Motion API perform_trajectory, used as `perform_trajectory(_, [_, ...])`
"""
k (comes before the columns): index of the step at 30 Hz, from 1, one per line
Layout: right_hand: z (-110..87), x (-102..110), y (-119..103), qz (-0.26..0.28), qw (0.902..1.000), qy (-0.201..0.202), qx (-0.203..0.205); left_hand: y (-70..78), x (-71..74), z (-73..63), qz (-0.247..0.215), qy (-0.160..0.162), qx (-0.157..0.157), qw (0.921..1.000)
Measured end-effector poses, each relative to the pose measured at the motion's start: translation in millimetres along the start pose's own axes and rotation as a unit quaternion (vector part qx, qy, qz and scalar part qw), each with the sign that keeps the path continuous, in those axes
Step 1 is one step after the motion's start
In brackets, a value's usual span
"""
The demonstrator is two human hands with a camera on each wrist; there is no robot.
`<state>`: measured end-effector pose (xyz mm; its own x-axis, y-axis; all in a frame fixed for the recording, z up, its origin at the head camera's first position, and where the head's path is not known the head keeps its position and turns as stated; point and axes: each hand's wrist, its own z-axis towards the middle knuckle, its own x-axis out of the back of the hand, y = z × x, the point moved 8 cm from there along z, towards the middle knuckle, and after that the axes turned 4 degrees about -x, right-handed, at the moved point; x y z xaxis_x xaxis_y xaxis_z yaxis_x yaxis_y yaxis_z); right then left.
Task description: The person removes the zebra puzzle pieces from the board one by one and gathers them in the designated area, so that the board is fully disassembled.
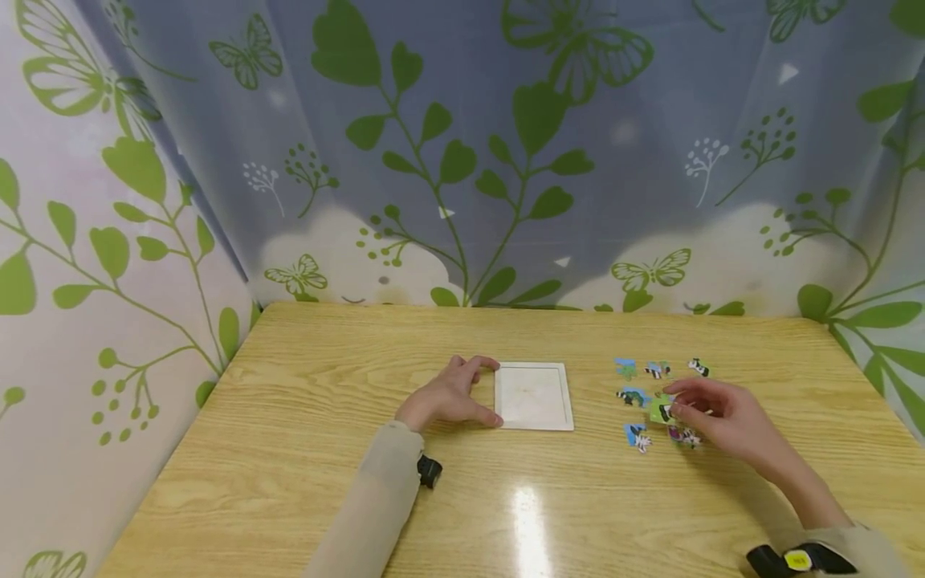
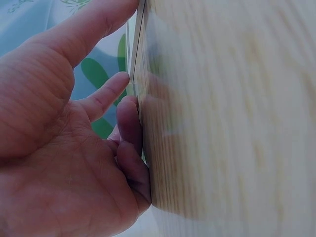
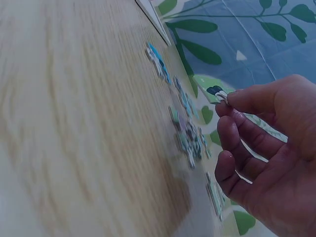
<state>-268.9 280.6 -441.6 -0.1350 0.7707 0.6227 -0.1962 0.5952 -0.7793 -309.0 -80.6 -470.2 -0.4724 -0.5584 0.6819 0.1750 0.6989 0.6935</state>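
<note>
My left hand [image 1: 454, 393] rests at the left side of a square white puzzle tray [image 1: 569, 401], thumb and a fingertip touching its left edge near the two corners. In the left wrist view the thumb and forefinger reach the tray's thin edge [image 2: 134, 49], with other fingers bent against the table. Between thumb and fingers, my right hand [image 1: 730, 417] pinches a green puzzle piece [image 3: 210, 90] with a dark and white picture, raised above the table. Several loose puzzle pieces [image 1: 633, 396] lie beneath and beside that hand, some partly hidden by it.
The loose pieces sit to the right of the tray on a wood-grain table [image 1: 325, 361]. A curtain [image 1: 462, 160] with leaves and butterflies hangs behind the table's back edge. Light glares off the tabletop near the front.
</note>
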Motion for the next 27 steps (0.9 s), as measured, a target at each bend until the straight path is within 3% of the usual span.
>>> perform_trajectory(12, [-22.4,31,29,-0.057,0.9977,0.027,-0.023,2.3,-0.9,1.8,0.002,0.0,-0.003,1.0])
perform_trajectory(27, [-30.0,39,51,-0.131,0.9882,0.012,-0.078,2.3,1.0,2.3,0.001,0.0,0.001,1.0])
